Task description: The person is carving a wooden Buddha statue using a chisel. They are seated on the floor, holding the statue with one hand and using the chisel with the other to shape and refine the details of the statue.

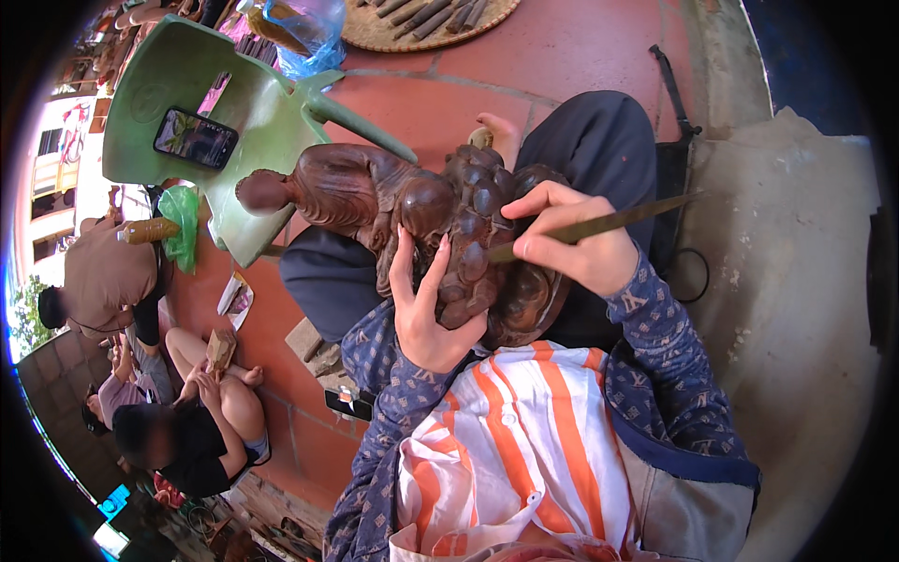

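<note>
A dark brown carved wooden statue (351, 183) lies sideways across my lap, a robed seated figure with its head to the left. Rounded lumps of carving and a broad base are at its right end. My left hand (430, 323) grips the near side of the statue, two fingers stretched over the carving and the thumb apart. A long, narrow, greenish-brown file-like tool (613, 221) is pinched in my right hand (582, 242). Its left end touches the rounded carving, close to my left fingers; the tapered end points right.
A green plastic chair (257, 117) holding a phone (195, 138) stands at the far left. Beyond are a woven tray (375, 37) of dark sticks and a blue plastic bag (314, 42). Another phone (348, 404) lies near my left forearm. Several people sit at the left.
</note>
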{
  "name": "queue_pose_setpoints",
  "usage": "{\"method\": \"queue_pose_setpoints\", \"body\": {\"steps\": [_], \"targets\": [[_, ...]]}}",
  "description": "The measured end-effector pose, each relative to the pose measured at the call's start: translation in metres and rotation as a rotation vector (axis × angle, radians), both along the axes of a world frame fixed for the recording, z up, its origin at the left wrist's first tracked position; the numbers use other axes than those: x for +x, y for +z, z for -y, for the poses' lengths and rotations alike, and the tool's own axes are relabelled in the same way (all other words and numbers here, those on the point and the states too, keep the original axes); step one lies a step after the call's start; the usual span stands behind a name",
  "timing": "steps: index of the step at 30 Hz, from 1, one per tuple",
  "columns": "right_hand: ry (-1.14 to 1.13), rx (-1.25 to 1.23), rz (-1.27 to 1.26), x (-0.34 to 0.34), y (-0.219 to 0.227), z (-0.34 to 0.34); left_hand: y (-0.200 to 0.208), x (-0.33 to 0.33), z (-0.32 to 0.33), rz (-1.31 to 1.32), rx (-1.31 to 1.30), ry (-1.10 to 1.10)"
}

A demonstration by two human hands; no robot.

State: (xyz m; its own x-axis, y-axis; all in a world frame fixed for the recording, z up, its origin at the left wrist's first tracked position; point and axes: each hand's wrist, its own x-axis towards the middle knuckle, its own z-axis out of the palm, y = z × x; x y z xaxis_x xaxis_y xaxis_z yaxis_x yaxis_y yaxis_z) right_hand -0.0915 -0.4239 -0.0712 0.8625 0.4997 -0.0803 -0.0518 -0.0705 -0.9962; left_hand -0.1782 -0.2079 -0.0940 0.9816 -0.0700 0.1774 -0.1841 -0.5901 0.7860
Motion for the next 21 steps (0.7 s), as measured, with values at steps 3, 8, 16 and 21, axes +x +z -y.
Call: {"method": "queue_pose_setpoints", "body": {"steps": [3, 8, 16, 21], "targets": [[-0.009, -0.066, 0.095, -0.006, 0.003, -0.005, -0.001, -0.003, 0.000, -0.004, -0.001, 0.015], [-0.004, 0.011, 0.057, -0.005, -0.002, -0.001, 0.000, 0.000, 0.000, 0.012, 0.014, 0.024], [-0.052, 0.081, 0.105, -0.004, -0.009, 0.000, -0.001, -0.001, -0.001, 0.008, 0.015, 0.004], [-0.242, 0.329, -0.158, -0.012, 0.011, 0.001, 0.007, 0.004, -0.009, 0.032, 0.046, 0.001]]}}
